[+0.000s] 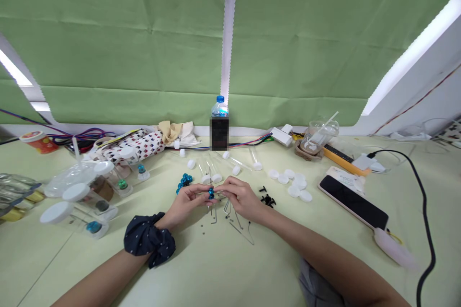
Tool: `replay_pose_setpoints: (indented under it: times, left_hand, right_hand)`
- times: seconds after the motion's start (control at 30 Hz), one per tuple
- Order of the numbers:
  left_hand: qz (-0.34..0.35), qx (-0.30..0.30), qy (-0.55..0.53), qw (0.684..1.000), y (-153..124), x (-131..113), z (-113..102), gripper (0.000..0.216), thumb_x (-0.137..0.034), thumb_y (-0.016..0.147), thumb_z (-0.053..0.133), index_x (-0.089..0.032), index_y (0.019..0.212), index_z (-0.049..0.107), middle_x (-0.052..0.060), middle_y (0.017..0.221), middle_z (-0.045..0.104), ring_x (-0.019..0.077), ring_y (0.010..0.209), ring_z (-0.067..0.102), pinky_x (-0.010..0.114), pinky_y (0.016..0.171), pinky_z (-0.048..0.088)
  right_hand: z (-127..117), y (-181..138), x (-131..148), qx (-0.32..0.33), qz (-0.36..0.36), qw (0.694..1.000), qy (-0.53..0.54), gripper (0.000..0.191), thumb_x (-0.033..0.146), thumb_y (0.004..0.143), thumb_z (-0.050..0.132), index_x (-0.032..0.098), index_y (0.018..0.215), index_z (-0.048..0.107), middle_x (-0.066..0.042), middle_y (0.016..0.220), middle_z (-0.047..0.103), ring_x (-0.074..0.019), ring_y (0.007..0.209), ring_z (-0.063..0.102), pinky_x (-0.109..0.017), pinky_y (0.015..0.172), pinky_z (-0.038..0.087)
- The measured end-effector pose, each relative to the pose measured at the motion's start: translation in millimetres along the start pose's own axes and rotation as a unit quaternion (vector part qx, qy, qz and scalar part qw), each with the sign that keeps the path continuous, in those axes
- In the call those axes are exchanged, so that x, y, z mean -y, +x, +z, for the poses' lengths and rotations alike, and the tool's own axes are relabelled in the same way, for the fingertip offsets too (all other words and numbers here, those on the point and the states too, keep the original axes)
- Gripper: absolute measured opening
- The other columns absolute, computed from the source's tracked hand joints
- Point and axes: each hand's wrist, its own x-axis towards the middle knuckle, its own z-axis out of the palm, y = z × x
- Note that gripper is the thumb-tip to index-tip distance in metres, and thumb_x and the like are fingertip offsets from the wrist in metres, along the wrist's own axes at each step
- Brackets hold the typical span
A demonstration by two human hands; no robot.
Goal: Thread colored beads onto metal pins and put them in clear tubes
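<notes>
My left hand (190, 200) pinches a small shiny blue metal part (211, 193) with a thin metal rod standing up through it. Close beside it, my right hand (240, 195) has thumb and fingers pressed together at the part's right side; whatever they grip is too small to make out. Several more blue metal parts (185, 181) lie in a cluster behind my left hand. Under and in front of the hands are bent thin metal rods (237, 228) and tiny nuts. A pile of black screw-like pieces (268, 200) lies right of my right hand.
White round caps (298, 183) lie at right, near a phone (353, 201) and a black cable (423, 192). Clear tubes with white caps (236, 170) lie behind the hands. Capped clear jars (77, 193) stand at left. At the back are a water bottle (220, 108) and plastic cup (320, 134).
</notes>
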Motion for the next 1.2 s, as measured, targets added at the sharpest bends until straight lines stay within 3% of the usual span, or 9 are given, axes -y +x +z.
replay_pose_setpoints:
  times: [0.4, 1.2]
  left_hand:
    - [0.007, 0.025, -0.014, 1.000, -0.8, 0.8, 0.5, 0.019, -0.024, 0.076, 0.067, -0.016, 0.092, 0.061, 0.006, 0.099, 0.069, 0.0215, 0.083, 0.069, 0.035, 0.078, 0.053]
    - [0.014, 0.010, -0.026, 1.000, -2.1, -3.3, 7.2, 0.020, -0.020, 0.071, 0.072, -0.014, 0.085, 0.059, 0.004, 0.088, 0.070, 0.0217, 0.078, 0.070, 0.034, 0.075, 0.053]
  right_hand:
    - [1.3, -0.3, 0.7, 0.002, 0.000, 1.000, 0.004, 0.031, 0.012, 0.090, 0.040, 0.022, 0.110, 0.062, -0.005, 0.087, 0.052, -0.0139, 0.077, 0.053, -0.025, 0.067, 0.045]
    - [1.9, 0.2, 3.0, -0.010, -0.014, 1.000, 0.008, 0.029, 0.016, 0.091, 0.040, 0.022, 0.108, 0.062, -0.006, 0.086, 0.054, -0.0144, 0.074, 0.054, -0.026, 0.065, 0.048]
